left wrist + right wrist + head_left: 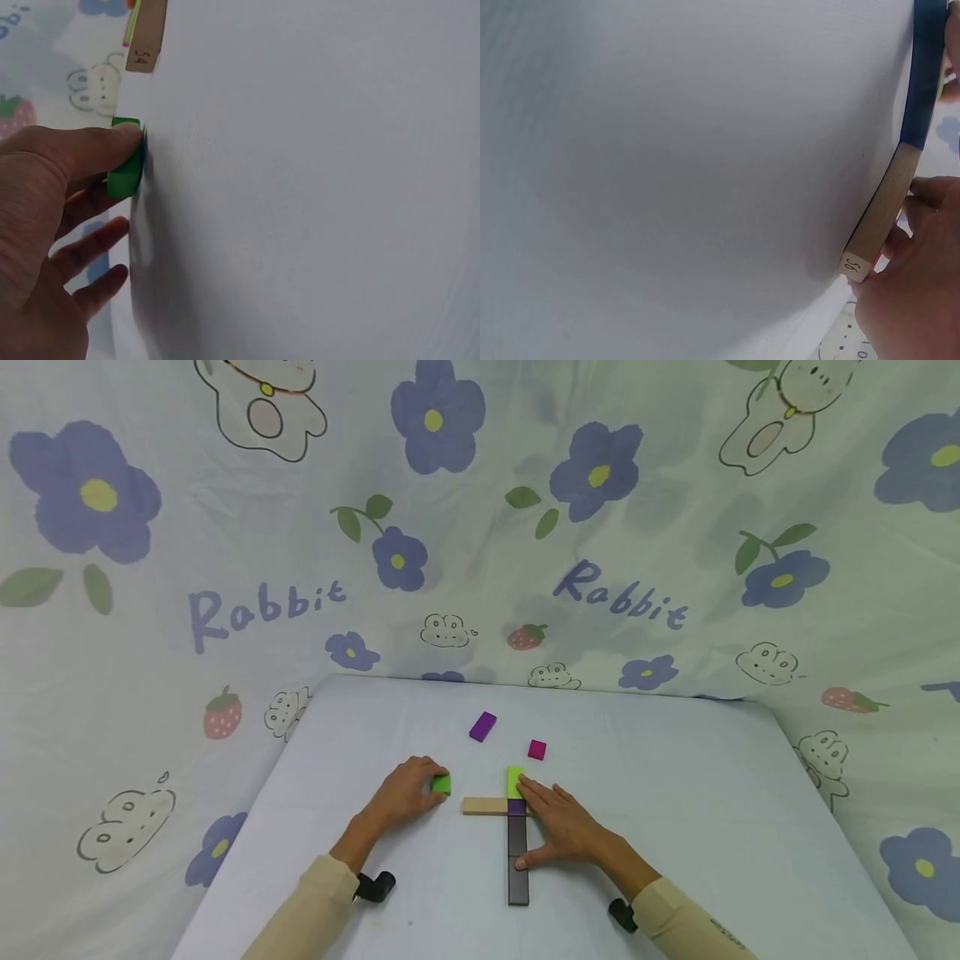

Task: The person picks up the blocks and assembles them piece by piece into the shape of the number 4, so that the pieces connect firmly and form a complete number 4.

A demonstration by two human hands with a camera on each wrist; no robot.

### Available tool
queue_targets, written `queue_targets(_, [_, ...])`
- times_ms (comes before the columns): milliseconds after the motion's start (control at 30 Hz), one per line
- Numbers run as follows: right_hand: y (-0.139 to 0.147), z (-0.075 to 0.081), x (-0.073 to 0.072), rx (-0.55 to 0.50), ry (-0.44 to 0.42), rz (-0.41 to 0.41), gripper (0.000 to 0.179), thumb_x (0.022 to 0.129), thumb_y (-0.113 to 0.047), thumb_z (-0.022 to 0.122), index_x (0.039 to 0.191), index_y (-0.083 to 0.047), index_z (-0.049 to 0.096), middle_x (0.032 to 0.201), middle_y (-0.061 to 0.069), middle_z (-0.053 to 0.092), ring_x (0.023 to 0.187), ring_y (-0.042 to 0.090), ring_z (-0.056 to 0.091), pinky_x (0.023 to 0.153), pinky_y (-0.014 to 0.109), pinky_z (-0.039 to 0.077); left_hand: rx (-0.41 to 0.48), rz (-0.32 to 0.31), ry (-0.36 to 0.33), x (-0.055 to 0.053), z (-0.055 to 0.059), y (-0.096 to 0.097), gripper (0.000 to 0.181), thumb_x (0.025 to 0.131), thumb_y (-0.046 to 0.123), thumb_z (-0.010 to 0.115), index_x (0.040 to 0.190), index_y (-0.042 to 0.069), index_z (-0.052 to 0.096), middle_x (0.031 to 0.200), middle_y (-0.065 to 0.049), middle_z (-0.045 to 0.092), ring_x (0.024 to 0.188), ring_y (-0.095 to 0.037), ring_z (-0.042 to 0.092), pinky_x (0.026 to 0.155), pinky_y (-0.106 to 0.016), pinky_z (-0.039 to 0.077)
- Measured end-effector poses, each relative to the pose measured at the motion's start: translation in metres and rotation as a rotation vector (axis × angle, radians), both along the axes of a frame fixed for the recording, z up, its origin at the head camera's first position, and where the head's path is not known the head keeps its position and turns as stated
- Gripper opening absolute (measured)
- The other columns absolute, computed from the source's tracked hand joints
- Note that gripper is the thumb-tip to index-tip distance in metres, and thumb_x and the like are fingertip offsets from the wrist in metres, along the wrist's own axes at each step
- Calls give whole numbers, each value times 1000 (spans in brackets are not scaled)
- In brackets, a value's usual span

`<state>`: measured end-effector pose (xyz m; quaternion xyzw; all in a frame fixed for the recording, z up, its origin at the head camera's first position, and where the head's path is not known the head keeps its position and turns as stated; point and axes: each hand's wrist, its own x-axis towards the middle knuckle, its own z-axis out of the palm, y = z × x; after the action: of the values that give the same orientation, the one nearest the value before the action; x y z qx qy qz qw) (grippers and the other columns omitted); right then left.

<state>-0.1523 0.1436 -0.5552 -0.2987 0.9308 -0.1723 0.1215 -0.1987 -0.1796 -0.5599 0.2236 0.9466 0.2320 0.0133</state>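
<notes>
My left hand [408, 789] pinches a small green block [441, 784] between thumb and fingers, left of a row of blocks. In the left wrist view, the thumb lies on this green block [126, 169]. My right hand [566, 825] rests against the row with fairly straight fingers and the thumb spread apart. Its fingertips touch the lime-green block [514, 782] at the far end; the thumb lies on the dark grey blocks [517, 881] nearer me. Between these is a dark purple block [516, 807]. A plain wooden bar [485, 806] extends left from it.
Beyond the row lie a purple block [483, 727] and a magenta cube [537, 750]. The white table [675, 760] meets a rabbit-and-flower printed cloth [487, 543] at its far edge. Each wrist wears a black camera [375, 887].
</notes>
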Motion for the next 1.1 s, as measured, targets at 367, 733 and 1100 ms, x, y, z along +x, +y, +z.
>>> queue_targets(367, [0, -1, 0, -4, -15, -4, 125, 69, -76, 75, 162, -11, 22, 168, 6, 20, 153, 26, 20, 121, 54, 16, -6, -52, -54, 15, 3, 12, 38, 86, 24, 82, 120, 11, 72, 115, 0, 66, 111, -23, 59, 99, -46, 49])
queue_targets(733, [1, -2, -1, -11, -11, -5, 125, 69, -77, 75, 162, -12, 23, 168, 5, 20, 153, 26, 21, 121, 54, 17, -22, -85, -2, 20, 6, 18, 38, 84, 26, 83, 117, 11, 73, 112, 2, 68, 109, -22, 61, 97, -45, 49])
queue_targets(1100, [0, -2, -1, 0, -11, -12, 125, 68, -79, 73, 162, -13, 24, 168, 5, 21, 153, 25, 20, 121, 54, 17, -54, -110, 62, 21, 3, 19, 37, 83, 27, 84, 115, 12, 75, 110, 3, 69, 109, -21, 61, 98, -46, 48])
